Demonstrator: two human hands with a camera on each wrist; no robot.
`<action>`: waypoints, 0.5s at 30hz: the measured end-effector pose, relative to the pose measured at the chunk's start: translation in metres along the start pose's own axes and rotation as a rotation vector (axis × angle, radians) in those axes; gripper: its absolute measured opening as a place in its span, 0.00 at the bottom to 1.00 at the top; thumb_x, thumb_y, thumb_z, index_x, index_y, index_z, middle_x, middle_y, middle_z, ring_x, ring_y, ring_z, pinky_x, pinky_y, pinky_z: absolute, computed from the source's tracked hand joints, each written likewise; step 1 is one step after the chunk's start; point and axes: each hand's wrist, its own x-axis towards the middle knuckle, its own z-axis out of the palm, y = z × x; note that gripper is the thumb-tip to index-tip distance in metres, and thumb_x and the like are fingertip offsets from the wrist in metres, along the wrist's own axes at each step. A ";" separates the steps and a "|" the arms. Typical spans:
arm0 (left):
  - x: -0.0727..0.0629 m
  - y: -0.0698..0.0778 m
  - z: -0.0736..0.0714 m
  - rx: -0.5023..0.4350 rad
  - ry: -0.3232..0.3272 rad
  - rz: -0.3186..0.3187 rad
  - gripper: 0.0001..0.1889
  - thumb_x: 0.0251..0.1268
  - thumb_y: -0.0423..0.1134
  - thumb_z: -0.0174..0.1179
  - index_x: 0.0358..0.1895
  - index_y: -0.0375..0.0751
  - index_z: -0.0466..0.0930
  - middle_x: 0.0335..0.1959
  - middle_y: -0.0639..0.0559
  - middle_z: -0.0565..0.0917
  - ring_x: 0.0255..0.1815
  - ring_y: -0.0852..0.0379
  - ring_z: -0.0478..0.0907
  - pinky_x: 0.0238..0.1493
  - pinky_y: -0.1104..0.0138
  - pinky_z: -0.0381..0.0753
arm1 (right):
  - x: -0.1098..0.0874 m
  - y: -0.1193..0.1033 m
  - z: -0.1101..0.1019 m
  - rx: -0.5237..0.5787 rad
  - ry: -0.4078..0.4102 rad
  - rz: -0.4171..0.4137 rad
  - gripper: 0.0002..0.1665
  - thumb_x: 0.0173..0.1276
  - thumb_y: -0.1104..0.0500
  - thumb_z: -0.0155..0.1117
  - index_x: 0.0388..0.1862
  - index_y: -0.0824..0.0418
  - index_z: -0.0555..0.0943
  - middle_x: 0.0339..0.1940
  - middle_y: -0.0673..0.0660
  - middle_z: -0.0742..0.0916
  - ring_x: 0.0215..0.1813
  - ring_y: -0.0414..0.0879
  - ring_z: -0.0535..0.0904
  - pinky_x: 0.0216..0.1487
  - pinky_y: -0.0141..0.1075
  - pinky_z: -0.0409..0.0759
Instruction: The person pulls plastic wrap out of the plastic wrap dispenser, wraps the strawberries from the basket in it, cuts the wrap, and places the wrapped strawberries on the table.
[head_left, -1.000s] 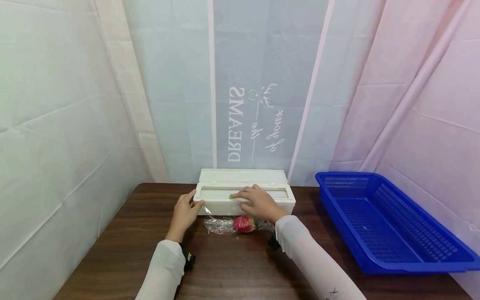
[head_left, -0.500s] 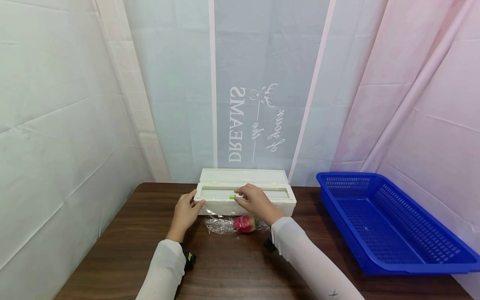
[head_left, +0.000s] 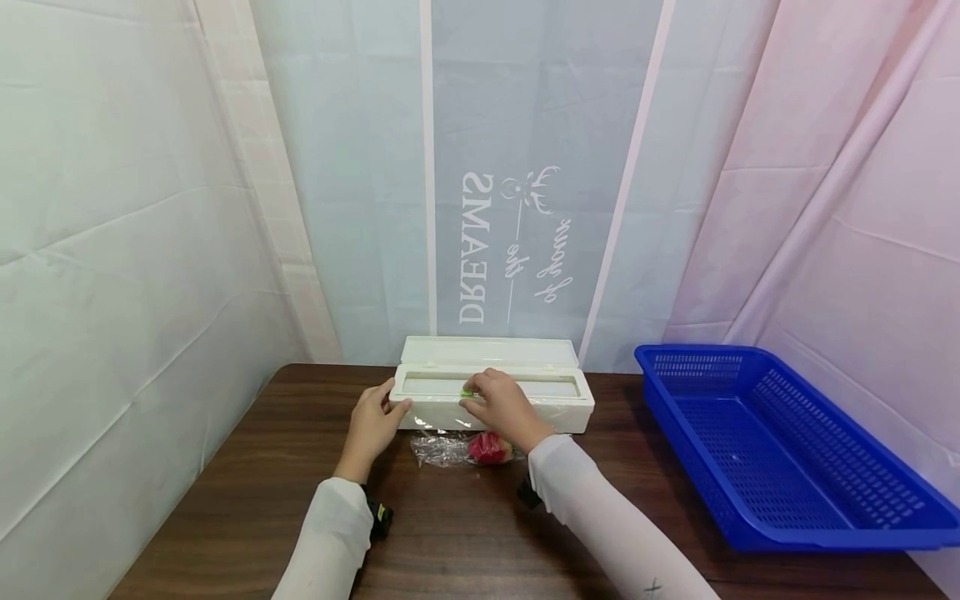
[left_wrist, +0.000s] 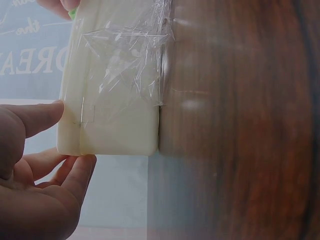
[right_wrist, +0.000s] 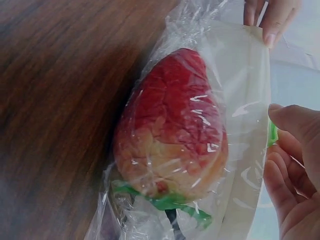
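Here on the left, my left hand (head_left: pixel 373 425) grips, thumb (left_wrist: pixel 42 118) opposite bent fingers (left_wrist: pixel 77 177); to its right, my right hand (head_left: pixel 507 408) pinches, both arms (head_left: pixel 611 521) slanting from the near side.

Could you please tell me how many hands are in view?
2: the left hand holds the left end of the white box, and the right hand holds the green piece at its opening.

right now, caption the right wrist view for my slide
Right hand pinches green tab; wrapped red object beside white box.
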 end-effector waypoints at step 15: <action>0.002 -0.002 0.000 0.005 -0.006 -0.018 0.33 0.71 0.39 0.64 0.73 0.28 0.64 0.64 0.29 0.69 0.64 0.37 0.72 0.62 0.51 0.75 | -0.001 0.000 0.005 -0.102 0.016 -0.017 0.11 0.64 0.54 0.75 0.37 0.58 0.83 0.34 0.52 0.83 0.37 0.46 0.80 0.39 0.38 0.81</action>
